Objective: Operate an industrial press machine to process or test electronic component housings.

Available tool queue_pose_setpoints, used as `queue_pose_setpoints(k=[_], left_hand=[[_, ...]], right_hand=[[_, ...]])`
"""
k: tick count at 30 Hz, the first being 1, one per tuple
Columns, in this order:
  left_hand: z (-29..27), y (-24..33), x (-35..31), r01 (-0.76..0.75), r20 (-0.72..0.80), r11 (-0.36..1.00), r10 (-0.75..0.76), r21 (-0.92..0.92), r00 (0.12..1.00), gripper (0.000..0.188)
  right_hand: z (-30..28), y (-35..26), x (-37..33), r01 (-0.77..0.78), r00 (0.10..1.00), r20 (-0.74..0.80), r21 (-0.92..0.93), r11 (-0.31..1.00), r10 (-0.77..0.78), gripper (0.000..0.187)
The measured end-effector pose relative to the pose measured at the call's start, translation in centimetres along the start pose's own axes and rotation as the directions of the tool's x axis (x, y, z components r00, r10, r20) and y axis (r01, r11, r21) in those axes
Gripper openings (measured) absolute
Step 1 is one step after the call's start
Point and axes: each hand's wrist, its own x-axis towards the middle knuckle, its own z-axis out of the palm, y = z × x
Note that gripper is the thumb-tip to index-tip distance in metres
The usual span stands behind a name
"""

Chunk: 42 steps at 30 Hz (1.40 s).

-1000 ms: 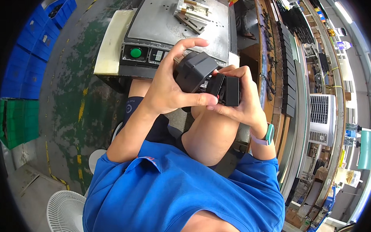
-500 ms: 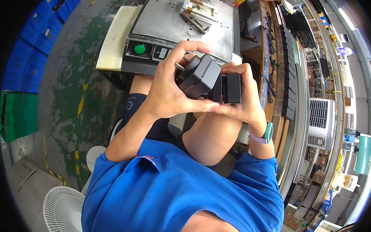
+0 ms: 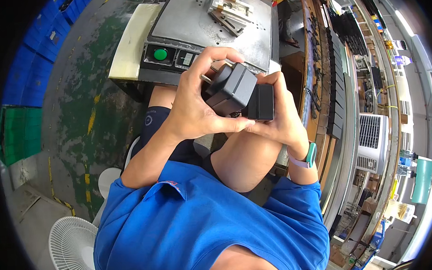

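A black plug-in power adapter (image 3: 231, 91) with metal pins poking out toward the left is gripped in my left hand (image 3: 189, 105), fingers curled over its far side and thumb beneath. Close beside it, my right hand (image 3: 287, 116) is closed around a second black adapter or housing (image 3: 265, 102); its pins, if any, are hidden. The two black blocks are side by side, and I cannot tell whether they touch. My thumb tips meet at the near side of the blocks. Both hands are above my lap, just in front of the machine.
Ahead stands a machine with a flat metal plate (image 3: 183, 22), a metal fixture (image 3: 231, 13) on it and a green button (image 3: 160, 54) on its front. To the right runs a line with rows of black adapters (image 3: 335, 88). Blue crates (image 3: 26, 70) and a white fan (image 3: 72, 247) are at left.
The right-hand block has turned slightly and shifted left, closer to the left-hand adapter. Both hands keep their grips.
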Motion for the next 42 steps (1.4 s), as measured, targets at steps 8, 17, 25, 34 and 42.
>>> queue_pose_setpoints(k=[8, 17, 25, 34, 42], left_hand=[[0.0, 0.0, 0.5, -0.016, 0.049, 1.000, 0.015, 0.009, 0.999, 0.088], [0.4, -0.4, 1.0, 0.006, -0.106, 0.985, -0.025, -0.175, 0.994, 0.087], [0.8, 0.2, 2.2, 0.104, -0.336, 0.752, -0.408, -0.651, 0.849, 0.074], [0.8, -2.1, 2.1, 0.219, -0.275, 0.630, -0.589, -0.745, 0.760, 0.068], [0.1, -4.1, 0.1, -0.069, -0.207, 0.992, 0.045, -0.109, 0.977, 0.094]], right_hand=[[0.1, -1.1, 0.8, -0.029, 0.999, -0.042, 0.042, 0.999, 0.031, 0.069], [-0.6, 0.3, 2.6, -0.025, 1.000, 0.001, 0.050, 0.998, 0.025, 0.078], [0.4, 2.0, 1.8, 0.112, 0.906, -0.373, -0.240, 0.964, -0.198, 0.063], [-1.4, 0.8, 3.3, -0.032, 0.993, -0.114, -0.391, 0.920, -0.014, 0.064], [-0.3, 5.1, 3.5, -0.105, 0.974, 0.217, 0.218, 0.970, 0.057, 0.042]])
